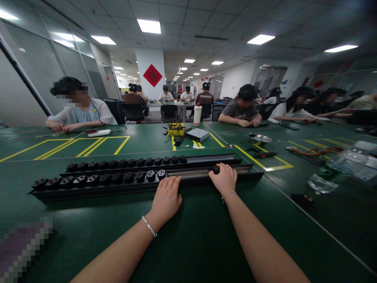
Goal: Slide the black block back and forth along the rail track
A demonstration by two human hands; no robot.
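Head: blk pc (216, 169) (small) btwn R fingers (225, 168).

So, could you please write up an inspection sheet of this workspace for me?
Surface: green tabletop, marked with yellow lines.
Job's things: front rail and rear rail, each carrying a row of dark pieces towards the left.
Clutter: metal bowl, grey box, clear bottle, white bottle.
Hands: left hand on the front rail's near edge; right hand holding a small dark piece at that rail.
Cables: black cables near the grey box; coloured wires at right.
Surroundings: people seated; ceiling lights on.
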